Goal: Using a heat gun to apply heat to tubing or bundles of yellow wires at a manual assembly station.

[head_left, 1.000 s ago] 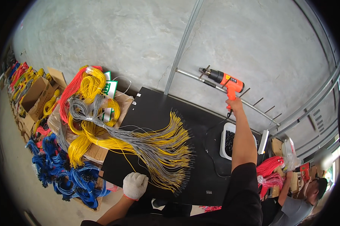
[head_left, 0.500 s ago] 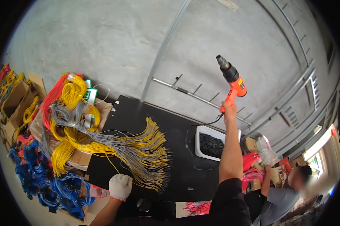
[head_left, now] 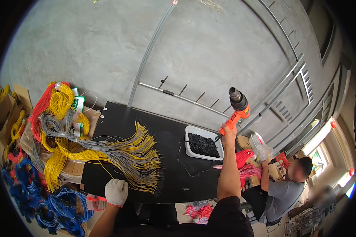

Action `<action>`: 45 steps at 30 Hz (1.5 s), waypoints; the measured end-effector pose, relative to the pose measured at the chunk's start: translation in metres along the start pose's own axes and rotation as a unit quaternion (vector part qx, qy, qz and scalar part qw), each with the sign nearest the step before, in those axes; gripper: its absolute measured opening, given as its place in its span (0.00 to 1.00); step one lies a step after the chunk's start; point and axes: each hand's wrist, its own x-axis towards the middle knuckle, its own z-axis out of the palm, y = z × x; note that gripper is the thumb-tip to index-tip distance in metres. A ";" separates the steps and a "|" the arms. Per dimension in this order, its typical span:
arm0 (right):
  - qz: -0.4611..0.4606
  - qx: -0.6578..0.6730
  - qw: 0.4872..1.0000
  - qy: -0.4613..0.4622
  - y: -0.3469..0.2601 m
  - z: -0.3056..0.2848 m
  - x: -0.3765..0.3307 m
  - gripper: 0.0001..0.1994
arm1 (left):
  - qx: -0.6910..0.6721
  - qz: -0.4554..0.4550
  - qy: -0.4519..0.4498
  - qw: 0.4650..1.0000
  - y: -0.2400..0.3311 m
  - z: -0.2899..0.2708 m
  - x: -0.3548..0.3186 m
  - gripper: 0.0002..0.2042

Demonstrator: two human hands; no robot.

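My right hand (head_left: 228, 135), bare, grips the handle of an orange heat gun (head_left: 239, 114) raised beyond the table's far right side. Its dark metal nozzle points upward, and its black cord hangs down past a white tray (head_left: 191, 152) of small black pieces. My left hand (head_left: 116, 192), in a white knitted glove, is curled closed at the table's near edge; whether anything is inside it is hidden. Just beyond the glove, a fanned bundle of yellow and grey wires (head_left: 126, 156) lies across the black table (head_left: 174, 134), with one stray yellow wire reaching toward the glove.
Coiled yellow, grey and red wires (head_left: 61, 100) lie on cardboard at left. Blue coils (head_left: 63, 211) are heaped lower down. A metal rail with pegs (head_left: 178, 96) runs along the wall. At right, a seated person (head_left: 282, 197) works beside red wire bundles (head_left: 247, 168).
The heat gun has come down closer to the tray, still in my right hand. The view has swung rightward, bringing more of the people at right into sight. My left hand stays at the table edge.
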 end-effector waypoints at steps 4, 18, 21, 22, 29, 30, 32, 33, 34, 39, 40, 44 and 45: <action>-0.020 0.002 1.000 0.006 0.004 -0.002 -0.014 0.11 | 0.006 0.002 -0.008 1.000 0.000 -0.001 -0.001 0.05; -0.023 0.010 1.000 -0.011 0.032 0.010 -0.049 0.09 | 0.026 0.001 -0.007 1.000 -0.002 0.003 -0.003 0.07; -0.016 0.033 0.999 -0.004 0.041 0.010 -0.051 0.09 | 0.027 -0.002 -0.008 1.000 -0.002 0.002 -0.003 0.08; -0.014 0.029 0.999 -0.006 0.041 0.010 -0.051 0.09 | 0.027 0.000 -0.008 1.000 -0.002 0.002 -0.002 0.08; -0.003 0.048 0.999 -0.010 0.056 0.006 -0.054 0.10 | 0.032 -0.002 -0.004 0.999 0.000 0.001 0.000 0.07; -0.001 0.054 0.999 -0.010 0.057 0.005 -0.055 0.11 | 0.031 -0.001 -0.003 1.000 0.001 0.000 0.000 0.07; 0.004 0.059 0.998 -0.014 0.057 0.005 -0.057 0.11 | 0.030 -0.002 -0.003 1.000 0.001 0.000 0.000 0.07; 0.008 0.066 0.998 -0.017 0.056 0.006 -0.058 0.10 | 0.030 -0.001 -0.004 1.000 0.001 0.000 0.000 0.07; 0.009 0.065 0.998 -0.018 0.056 0.006 -0.059 0.10 | 0.030 -0.001 -0.005 1.000 0.001 0.000 -0.001 0.07; 0.011 0.072 0.997 -0.010 0.053 0.008 -0.062 0.10 | 0.040 -0.002 -0.009 0.999 -0.001 0.003 -0.002 0.09; 0.012 0.072 0.997 -0.011 0.053 0.009 -0.062 0.10 | 0.043 0.000 -0.007 0.999 -0.001 0.003 -0.003 0.10; 0.014 0.077 0.997 -0.018 0.054 0.005 -0.062 0.10 | 0.039 0.002 -0.003 0.999 0.000 0.001 -0.001 0.10; 0.014 0.078 0.997 -0.021 0.055 0.004 -0.062 0.10 | 0.040 0.001 -0.005 0.999 0.000 0.001 -0.001 0.10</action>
